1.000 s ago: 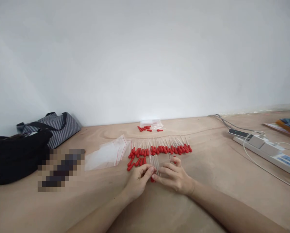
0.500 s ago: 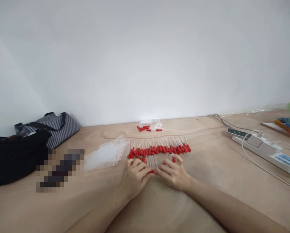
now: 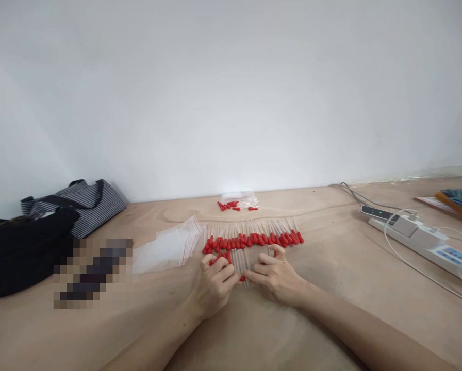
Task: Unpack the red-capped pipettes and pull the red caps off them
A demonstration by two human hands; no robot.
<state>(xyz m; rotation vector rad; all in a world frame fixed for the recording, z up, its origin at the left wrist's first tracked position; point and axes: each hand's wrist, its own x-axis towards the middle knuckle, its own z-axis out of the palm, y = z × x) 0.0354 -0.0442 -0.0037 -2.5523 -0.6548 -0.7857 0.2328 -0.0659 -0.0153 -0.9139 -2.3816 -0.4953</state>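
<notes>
Here, left hand [image 3: 217, 283]: lower centre of the frame, fingers bent inward, thumb and forefinger tips drawn together right beside a small red rubber bulb [image 3: 243, 278]; whether they grip it is too small to make out.
Right hand [image 3: 275, 278]: just right of centre, palm down and half curled, forefinger reaching close to that bulb; the little finger bends near another red bulb, and I cannot tell whether it has hold of anything.
Clear tubes [image 3: 240, 260]: thin, lying side by side between the hands, centre of the frame.
Dropper row [image 3: 256, 239]: across the centre, above both hands, red bulbs toward the viewer, clear stems pointing up the frame.
Spare bulbs [image 3: 229, 205]: small group, upper centre, near the wall [image 3: 231, 103].
Zip bags [image 3: 163, 250]: translucent pile with red lines, left of the row.
Striped bag [image 3: 103, 203]: far left, behind a black bag [image 3: 30, 252].
Power strip [image 3: 424, 245]: right side, adapters and cables attached.
Bench [image 3: 331, 273]: pale brown, beneath everything.
</notes>
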